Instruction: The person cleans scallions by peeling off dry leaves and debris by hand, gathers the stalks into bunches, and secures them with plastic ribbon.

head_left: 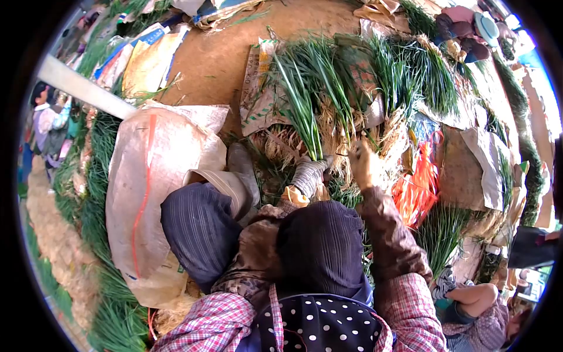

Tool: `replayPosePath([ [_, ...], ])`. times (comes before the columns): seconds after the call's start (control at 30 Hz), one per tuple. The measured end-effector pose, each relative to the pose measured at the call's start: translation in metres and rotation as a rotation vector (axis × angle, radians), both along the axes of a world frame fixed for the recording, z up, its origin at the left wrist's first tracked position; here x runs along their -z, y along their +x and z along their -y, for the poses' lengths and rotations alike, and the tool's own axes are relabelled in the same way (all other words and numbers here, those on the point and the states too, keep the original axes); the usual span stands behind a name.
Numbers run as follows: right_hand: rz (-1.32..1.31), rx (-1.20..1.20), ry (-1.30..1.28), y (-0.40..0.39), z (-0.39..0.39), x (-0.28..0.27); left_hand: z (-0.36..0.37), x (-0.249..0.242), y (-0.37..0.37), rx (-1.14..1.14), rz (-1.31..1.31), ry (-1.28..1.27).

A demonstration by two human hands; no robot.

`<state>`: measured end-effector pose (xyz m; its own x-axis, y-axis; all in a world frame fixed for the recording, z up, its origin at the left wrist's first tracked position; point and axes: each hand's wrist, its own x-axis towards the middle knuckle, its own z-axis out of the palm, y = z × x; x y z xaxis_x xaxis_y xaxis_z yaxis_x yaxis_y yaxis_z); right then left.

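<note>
a slim bunch of long green stalks fans up from the left hand, which is covered in striped grey material, its grip closed around the pale stem ends. just beside it, the right hand has bent fingers near straw-coloured roots; i cannot quite tell how open its grip is or whether it holds anything. more green bunches lie beyond, and red plastic strips lie to the right.

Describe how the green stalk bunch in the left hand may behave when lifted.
The green stalk bunch probably flexes, its leaves being long and thin. It looks light for its length: the left hand grips only its base. Its tips may fan, since they spread apart.
</note>
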<state>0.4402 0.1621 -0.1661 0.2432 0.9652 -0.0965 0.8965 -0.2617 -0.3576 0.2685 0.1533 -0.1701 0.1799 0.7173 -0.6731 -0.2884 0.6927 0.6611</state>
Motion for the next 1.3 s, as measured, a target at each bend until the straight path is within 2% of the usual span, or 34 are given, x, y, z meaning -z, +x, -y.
replayPosePath([
  [0.07, 0.089, 0.07, -0.19, 0.023, -0.052, 0.015, -0.003, -0.007, 0.001, 0.034, -0.05, -0.155],
  [0.1, 0.129, 0.13, -0.265, 0.033, -0.081, 0.028, -0.003, -0.01, 0.0, 0.003, -0.01, -0.153],
  [0.17, 0.149, 0.281, -0.199, 0.034, -0.102, 0.036, -0.006, -0.004, 0.002, -0.055, 0.004, -0.143],
  [0.2, 0.132, 0.26, -0.107, 0.034, -0.094, 0.032, -0.008, 0.0, 0.002, -0.084, 0.011, -0.143],
  [0.23, 0.118, 0.236, -0.018, 0.033, -0.087, 0.027, -0.008, -0.008, 0.002, -0.101, -0.029, -0.146],
  [0.3, 0.04, -0.196, 0.36, 0.033, -0.028, 0.001, -0.009, -0.008, -0.002, -0.079, 0.003, -0.112],
  [0.33, -0.247, -0.246, 0.353, 0.043, 0.001, 0.017, -0.009, -0.007, -0.003, -0.066, 0.02, -0.095],
  [0.37, -0.536, -0.28, 0.334, 0.053, 0.03, 0.031, -0.006, 0.005, -0.003, -0.113, 0.145, -0.024],
  [0.4, -0.412, -0.3, 0.271, 0.06, 0.069, 0.033, -0.005, 0.006, -0.004, -0.097, 0.137, 0.002],
  [0.47, -0.183, -0.227, -0.022, 0.049, 0.133, -0.009, -0.004, 0.006, -0.007, -0.072, 0.122, 0.054],
  [0.53, 0.065, -0.375, -0.327, 0.061, 0.193, -0.002, -0.004, 0.006, -0.009, -0.035, 0.087, 0.072],
  [0.6, 0.356, -0.727, -0.907, 0.076, 0.229, 0.009, -0.006, -0.006, -0.009, -0.013, 0.023, 0.037],
  [0.67, 0.299, -0.863, -0.904, 0.095, 0.216, 0.03, -0.006, 0.001, -0.004, -0.029, 0.015, 0.049],
  [0.7, 0.46, -0.878, -0.732, 0.093, 0.182, 0.039, -0.004, 0.003, -0.001, -0.041, 0.011, 0.052],
  [0.73, 0.385, -0.524, -0.618, 0.07, 0.133, 0.018, -0.004, 0.002, 0.0, -0.022, 0.002, 0.033],
  [0.77, 0.413, -0.348, -0.324, 0.05, 0.089, 0.002, -0.004, 0.001, 0.003, -0.004, -0.01, 0.017],
  [0.8, 0.304, -0.365, 0.152, 0.058, 0.05, 0.027, -0.007, 0.0, 0.005, 0.012, -0.024, 0.003],
  [0.83, 0.226, -0.358, 0.376, 0.047, 0.0, 0.026, -0.01, 0.008, 0.009, 0.049, -0.116, -0.055],
  [0.87, 0.247, -0.19, 0.181, 0.04, -0.047, 0.026, -0.01, -0.008, 0.009, 0.038, -0.106, -0.1],
  [0.93, 0.312, -0.173, 0.118, 0.029, -0.101, 0.025, -0.016, -0.025, 0.007, 0.107, -0.19, -0.175],
  [1.0, 0.382, -0.156, 0.055, 0.018, -0.138, 0.019, -0.006, -0.005, 0.006, -0.059, 0.067, -0.021],
  [1.07, 0.326, -0.076, -0.011, 0.013, -0.148, 0.012, -0.005, -0.003, 0.006, -0.084, 0.074, 0.009],
  [1.1, 0.117, -0.087, 0.083, 0.014, -0.137, 0.012, -0.007, 0.004, 0.006, -0.073, 0.078, 0.039],
  [1.17, -0.359, 0.059, 0.085, 0.026, -0.113, 0.036, -0.005, 0.027, 0.011, -0.049, 0.095, 0.087],
  [1.23, -0.298, 0.058, 0.03, 0.017, -0.069, 0.042, -0.002, 0.016, 0.014, 0.039, -0.019, 0.168],
  [1.27, 0.027, -0.113, 0.065, -0.005, -0.036, 0.01, -0.003, 0.011, 0.016, 0.085, -0.077, 0.212],
  [1.3, -0.251, -0.214, -0.057, -0.009, -0.02, -0.009, -0.005, 0.023, 0.015, 0.154, -0.036, 0.199],
])
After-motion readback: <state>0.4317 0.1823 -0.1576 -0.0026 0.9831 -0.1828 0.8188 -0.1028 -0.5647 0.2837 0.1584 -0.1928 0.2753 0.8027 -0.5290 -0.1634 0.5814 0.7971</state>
